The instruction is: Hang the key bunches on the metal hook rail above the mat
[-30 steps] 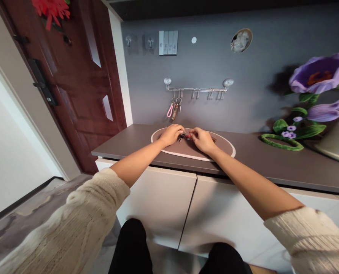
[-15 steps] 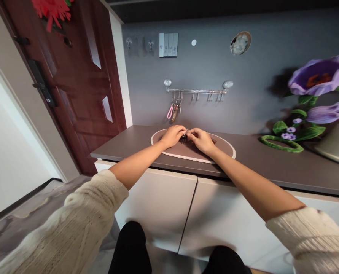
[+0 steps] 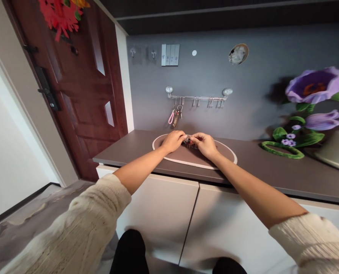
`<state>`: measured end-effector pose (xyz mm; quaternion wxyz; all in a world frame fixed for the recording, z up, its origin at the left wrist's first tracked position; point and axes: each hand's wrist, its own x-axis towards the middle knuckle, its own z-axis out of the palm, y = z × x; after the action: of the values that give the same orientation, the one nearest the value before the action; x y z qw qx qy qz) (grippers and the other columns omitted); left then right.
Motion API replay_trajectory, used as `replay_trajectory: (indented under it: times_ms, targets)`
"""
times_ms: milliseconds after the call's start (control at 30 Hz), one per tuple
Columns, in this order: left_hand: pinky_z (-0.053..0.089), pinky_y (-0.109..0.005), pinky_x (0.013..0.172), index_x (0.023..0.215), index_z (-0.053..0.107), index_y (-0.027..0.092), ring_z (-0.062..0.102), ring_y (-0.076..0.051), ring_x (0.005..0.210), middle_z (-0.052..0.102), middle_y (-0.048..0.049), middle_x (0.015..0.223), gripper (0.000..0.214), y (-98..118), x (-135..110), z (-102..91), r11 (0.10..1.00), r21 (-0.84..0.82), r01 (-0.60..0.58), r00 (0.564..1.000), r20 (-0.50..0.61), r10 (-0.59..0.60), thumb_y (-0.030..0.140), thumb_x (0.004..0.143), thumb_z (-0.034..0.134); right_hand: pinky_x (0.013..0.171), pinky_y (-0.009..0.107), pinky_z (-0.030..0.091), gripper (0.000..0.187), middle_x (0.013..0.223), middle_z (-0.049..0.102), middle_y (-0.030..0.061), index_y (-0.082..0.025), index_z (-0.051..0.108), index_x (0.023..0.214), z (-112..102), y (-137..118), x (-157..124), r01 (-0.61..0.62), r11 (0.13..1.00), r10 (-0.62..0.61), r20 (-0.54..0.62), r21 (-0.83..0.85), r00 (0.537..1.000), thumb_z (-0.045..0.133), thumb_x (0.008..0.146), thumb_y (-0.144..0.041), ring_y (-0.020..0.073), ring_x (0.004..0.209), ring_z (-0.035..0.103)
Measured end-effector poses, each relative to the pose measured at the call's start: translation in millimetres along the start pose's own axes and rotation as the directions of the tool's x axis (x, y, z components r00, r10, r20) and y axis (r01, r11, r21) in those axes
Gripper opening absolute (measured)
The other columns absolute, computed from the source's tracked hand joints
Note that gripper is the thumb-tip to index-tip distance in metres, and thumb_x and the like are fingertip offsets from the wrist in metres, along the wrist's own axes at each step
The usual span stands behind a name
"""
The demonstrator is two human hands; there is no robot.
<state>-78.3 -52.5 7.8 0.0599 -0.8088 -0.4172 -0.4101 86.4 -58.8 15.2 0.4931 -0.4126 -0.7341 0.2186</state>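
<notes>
My left hand [image 3: 174,140] and my right hand [image 3: 206,144] meet over an oval brown mat [image 3: 223,159] on the grey countertop [image 3: 260,167]. Both have their fingers curled in a pinch around a small bunch of keys [image 3: 188,142] held between them, just above the mat. Only a dark, partly reddish bit of the bunch shows between the fingertips. On the wall behind hangs a chrome hook rail [image 3: 198,97], with another set of keys and a pink strap [image 3: 175,115] on its left hooks.
A dark red door [image 3: 78,83] stands at the left. White cabinet doors [image 3: 169,213] lie below the counter. A purple flower decoration [image 3: 312,102] and a green ring [image 3: 282,149] sit at the right. Light switches [image 3: 169,54] are on the wall.
The view has tilted slightly, so the scene sits lower in the frame. My hands stay together on the keys, working them with small finger movements.
</notes>
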Motion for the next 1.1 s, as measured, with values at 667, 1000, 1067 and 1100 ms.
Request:
replay_trajectory:
  times_ms: [667, 1000, 1067, 1100]
  targets:
    - [0.039, -0.028, 0.071, 0.074, 0.058, 0.017, 0.056, -0.017, 0.078, 0.064, -0.0067, 0.08, 0.031, -12.8, 5.6, 6.7, 0.983, 0.167, 0.073, 0.997, -0.001, -0.073, 0.03, 0.088, 0.034, 0.071, 0.029, 0.042, 0.019, 0.076, 0.067, 0.0045, -0.016, 0.064, 0.073, -6.7, -9.7, 55.2, 0.105, 0.983, -0.135, -0.211, -0.148, 0.968, 0.053, 0.072, -0.032, 0.0151, 0.07, 0.057]
    - [0.036, -0.027, 0.065, 0.069, 0.058, 0.018, 0.056, -0.016, 0.071, 0.064, -0.0054, 0.075, 0.034, -14.3, 7.6, 8.4, 0.978, 0.168, 0.127, 0.992, -0.015, -0.126, 0.031, 0.088, 0.032, 0.073, 0.029, 0.042, 0.018, 0.077, 0.067, 0.0044, -0.016, 0.064, 0.073, 7.3, -13.0, 112.4, 0.086, 0.988, -0.116, -0.261, -0.126, 0.958, 0.053, 0.07, -0.029, 0.0156, 0.071, 0.057]
    - [0.036, -0.027, 0.064, 0.068, 0.057, 0.018, 0.056, -0.016, 0.071, 0.064, -0.0054, 0.075, 0.034, -14.7, 7.8, 9.0, 0.977, 0.171, 0.124, 0.992, -0.019, -0.122, 0.03, 0.088, 0.032, 0.074, 0.029, 0.042, 0.018, 0.078, 0.067, 0.0048, -0.016, 0.064, 0.074, 10.7, -13.0, 121.3, 0.079, 0.99, -0.109, -0.277, -0.119, 0.955, 0.053, 0.07, -0.029, 0.0157, 0.072, 0.057]
    - [0.036, -0.027, 0.064, 0.068, 0.057, 0.018, 0.056, -0.016, 0.071, 0.064, -0.0054, 0.074, 0.034, -15.0, 8.0, 9.4, 0.978, 0.171, 0.122, 0.993, -0.022, -0.12, 0.03, 0.088, 0.032, 0.074, 0.029, 0.042, 0.018, 0.079, 0.067, 0.005, -0.015, 0.064, 0.074, 12.4, -13.2, 125.4, 0.076, 0.991, -0.105, -0.281, -0.113, 0.954, 0.053, 0.07, -0.029, 0.0157, 0.073, 0.057]
